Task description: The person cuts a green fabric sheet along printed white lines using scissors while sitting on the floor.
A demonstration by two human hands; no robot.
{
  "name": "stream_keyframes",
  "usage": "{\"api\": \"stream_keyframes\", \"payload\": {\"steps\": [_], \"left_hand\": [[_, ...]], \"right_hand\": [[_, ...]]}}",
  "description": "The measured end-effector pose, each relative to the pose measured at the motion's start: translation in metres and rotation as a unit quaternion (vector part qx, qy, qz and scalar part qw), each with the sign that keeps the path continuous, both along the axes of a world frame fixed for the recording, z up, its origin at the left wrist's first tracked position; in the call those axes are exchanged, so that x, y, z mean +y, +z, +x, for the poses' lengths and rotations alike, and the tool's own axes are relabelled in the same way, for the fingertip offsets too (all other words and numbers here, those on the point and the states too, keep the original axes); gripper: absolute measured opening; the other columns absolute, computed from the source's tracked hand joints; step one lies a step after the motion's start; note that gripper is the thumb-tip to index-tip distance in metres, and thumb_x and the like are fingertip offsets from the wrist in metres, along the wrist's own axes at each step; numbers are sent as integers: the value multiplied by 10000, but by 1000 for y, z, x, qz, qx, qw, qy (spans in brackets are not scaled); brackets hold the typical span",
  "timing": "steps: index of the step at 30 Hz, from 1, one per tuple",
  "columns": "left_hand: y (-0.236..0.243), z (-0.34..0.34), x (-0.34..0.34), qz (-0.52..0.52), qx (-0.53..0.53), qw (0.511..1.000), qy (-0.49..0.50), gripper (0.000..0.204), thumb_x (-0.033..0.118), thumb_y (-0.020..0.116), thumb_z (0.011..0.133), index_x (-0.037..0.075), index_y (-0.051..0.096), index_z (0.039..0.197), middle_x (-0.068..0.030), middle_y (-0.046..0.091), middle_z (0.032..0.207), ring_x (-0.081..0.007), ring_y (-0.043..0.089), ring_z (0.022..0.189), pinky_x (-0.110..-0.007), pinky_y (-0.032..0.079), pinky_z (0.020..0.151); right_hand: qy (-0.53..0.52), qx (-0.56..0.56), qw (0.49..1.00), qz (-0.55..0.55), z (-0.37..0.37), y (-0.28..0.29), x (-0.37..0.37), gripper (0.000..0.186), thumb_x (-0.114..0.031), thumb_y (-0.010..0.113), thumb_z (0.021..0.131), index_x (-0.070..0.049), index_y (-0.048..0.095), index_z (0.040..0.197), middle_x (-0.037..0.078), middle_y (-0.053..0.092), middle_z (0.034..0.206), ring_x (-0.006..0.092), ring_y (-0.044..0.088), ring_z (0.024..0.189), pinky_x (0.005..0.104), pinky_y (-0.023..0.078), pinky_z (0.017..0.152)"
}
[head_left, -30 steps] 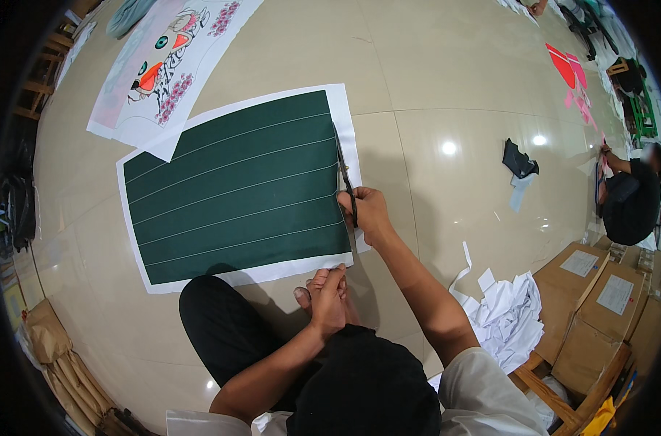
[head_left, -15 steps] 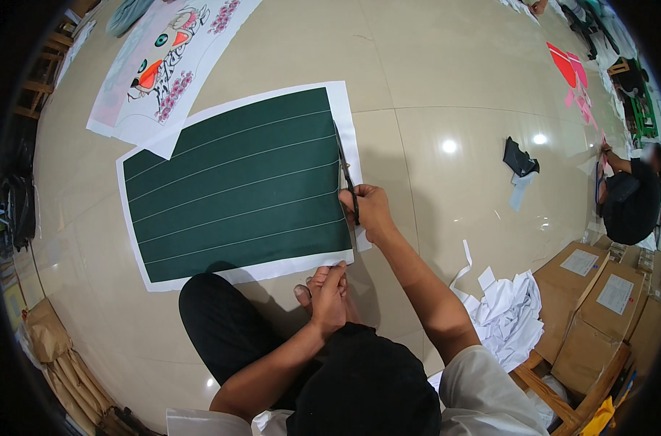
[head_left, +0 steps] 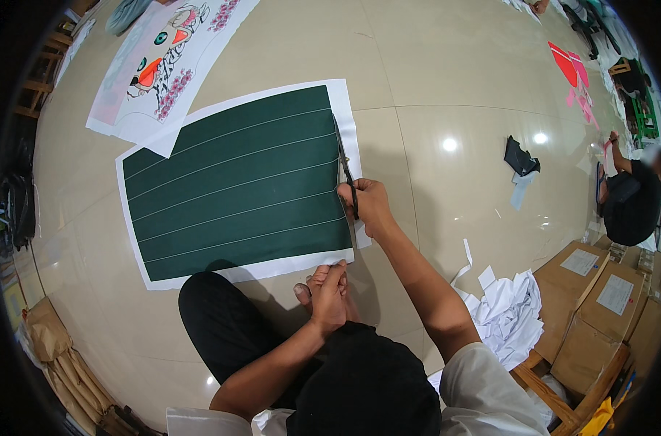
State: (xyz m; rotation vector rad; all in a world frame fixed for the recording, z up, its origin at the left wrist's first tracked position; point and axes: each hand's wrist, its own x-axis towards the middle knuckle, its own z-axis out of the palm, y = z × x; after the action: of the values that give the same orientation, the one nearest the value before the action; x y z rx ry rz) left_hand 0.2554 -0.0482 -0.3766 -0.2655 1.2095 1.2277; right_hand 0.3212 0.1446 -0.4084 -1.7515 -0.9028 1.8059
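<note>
A dark green sheet (head_left: 236, 189) with thin white lines and a white border lies flat on the tiled floor. My right hand (head_left: 367, 206) is closed round black scissors (head_left: 347, 166) at the sheet's right side. Their blades lie along the edge where green meets white, and the right border is cut loose from its lower end up to them. My left hand (head_left: 330, 294) pinches the sheet's near right corner beside my bare foot (head_left: 303, 293). My bent knee in black trousers touches the near border.
A white printed sheet (head_left: 145, 102) with cartoon eyes and pink blossoms overlaps the far left corner. Crumpled white scraps (head_left: 508, 312) and cardboard boxes (head_left: 595, 312) are at right. A black scrap (head_left: 520, 156) lies farther off. Another person (head_left: 628, 196) sits at far right near red and pink pieces (head_left: 563, 65).
My right hand and the scissors have shifted slightly away from me along the sheet's edge. My left hand stays at the corner. The other person's arm has risen.
</note>
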Motion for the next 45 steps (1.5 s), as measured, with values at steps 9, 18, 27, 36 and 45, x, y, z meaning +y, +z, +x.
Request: {"api": "stream_keyframes", "payload": {"steps": [9,18,27,36,45], "left_hand": [[2,1,2,6,-7,1000,13,157,221,674,979,68,661,944,68,500,684,-27,408,586,-199,299,542],[3,1,2,8,-9,1000,13,146,211,668,984,75,661,931,67,498,684,-26,409,590,-197,303,551],[-1,1,0,10,-3,1000,12,143,208,668,984,72,672,940,69,500,682,-23,405,586,-196,299,545],[0,2,0,8,-10,1000,18,152,221,662,992,88,655,918,78,485,664,-15,393,564,-192,285,529],[-3,1,-1,9,-8,1000,6,147,229,659,997,87,663,961,80,494,698,-14,399,588,-189,282,537]], "right_hand": [[1,10,1000,1,1,-1,-1,295,-229,854,782,-23,647,742,16,582,611,115,538,476,260,364,433],[-2,17,1000,7,2,-8,-4,303,-236,864,796,-18,658,757,15,588,612,113,538,466,267,366,424],[2,15,1000,4,-3,0,2,299,-237,825,759,-33,614,698,17,559,580,120,536,450,276,372,416],[-1,17,1000,1,-8,5,14,279,-229,808,746,-41,607,702,16,558,596,120,529,473,267,383,447],[-1,20,1000,12,-8,2,14,283,-223,818,748,-37,613,689,16,565,593,116,529,467,265,379,440]]}}
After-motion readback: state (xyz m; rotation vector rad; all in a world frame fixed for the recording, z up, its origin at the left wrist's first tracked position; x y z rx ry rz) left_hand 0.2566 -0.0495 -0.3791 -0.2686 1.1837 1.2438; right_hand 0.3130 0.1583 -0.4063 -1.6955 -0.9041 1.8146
